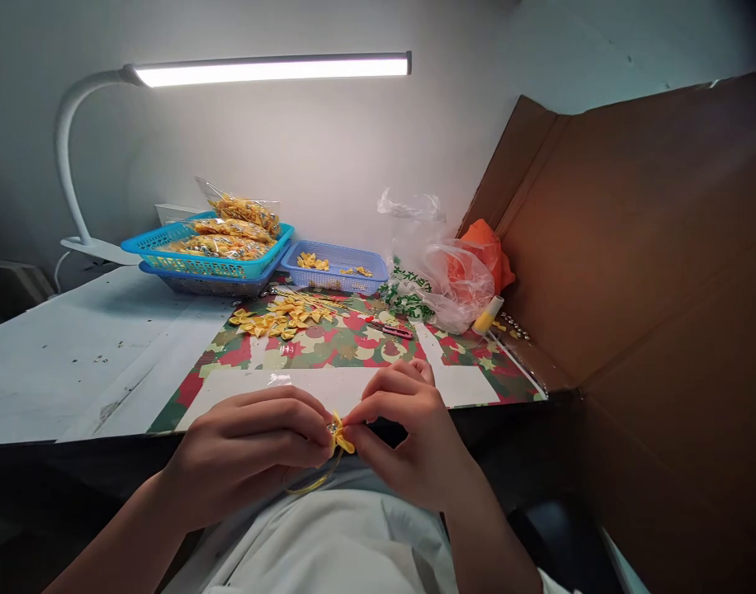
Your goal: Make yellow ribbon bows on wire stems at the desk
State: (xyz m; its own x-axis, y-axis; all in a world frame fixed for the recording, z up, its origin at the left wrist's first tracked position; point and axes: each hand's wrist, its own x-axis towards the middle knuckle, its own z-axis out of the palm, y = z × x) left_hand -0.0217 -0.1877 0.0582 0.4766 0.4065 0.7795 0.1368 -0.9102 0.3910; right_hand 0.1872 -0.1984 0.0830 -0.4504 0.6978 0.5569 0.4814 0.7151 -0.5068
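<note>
Pale wall (328, 132) backs a white table (74, 355), and tall cardboard (650, 247) stands along the right side, perhaps as a screen. One view, from the head camera, looks forward and down. A lit lamp (279, 70) reaches across above the table, probably placed to brighten the work.

At the table's near edge, just above a white garment (341, 536), two bare hands meet at a small yellow bow (342, 440) with a shiny centre. The left hand (248, 450) has its fingertips closed on the bow's left side, its longer fingers lying almost together. The right hand (415, 441) pinches the right side between thumb and forefinger, with the other fingers loosely curled. Gripping from both sides likely keeps so small a thing steady. A thin golden cord (316, 485) curves beneath it.

Beyond the hands, a patterned sheet (347, 351) covers part of the table. On it lies a loose pile (285, 315) of yellow bows, seemingly within easy reach. Behind, a turquoise basket (205, 266) of bagged yellow pieces sits on a darker one, perhaps stacked to save room; beside them, a blue tray (347, 282) holds a few more. To the right are crumpled plastic bags (465, 276) and a small bottle (488, 315).
</note>
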